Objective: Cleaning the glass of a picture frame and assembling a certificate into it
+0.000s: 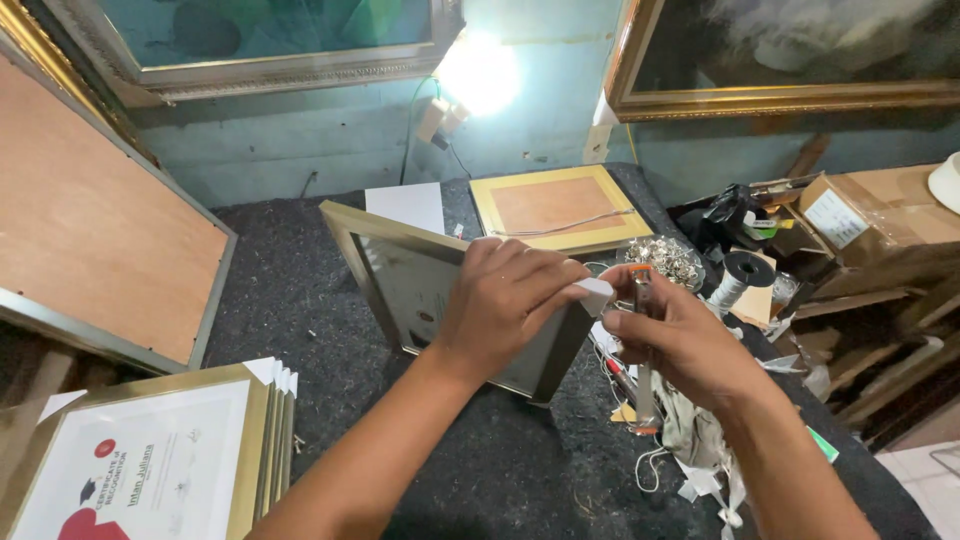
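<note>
A gold-edged picture frame point(400, 262) with a glass front stands tilted on the dark felt-covered table point(290, 290). My left hand point(505, 300) lies over its right upper edge and pinches a small white piece point(596, 291) at the fingertips. My right hand point(680, 340) meets it from the right and grips a slim tool with an orange cap point(641, 275), held roughly upright, its lower end reaching down toward the table. The fingertips of both hands touch at the frame's corner.
A stack of framed certificates point(165, 460) lies at front left. A large board-backed frame point(100, 230) leans at left. A gold frame lying face down point(556, 208), a pile of small metal clips point(668, 258), a spool of cord point(742, 275), cardboard boxes point(870, 215) and white scraps point(700, 450) crowd the right side.
</note>
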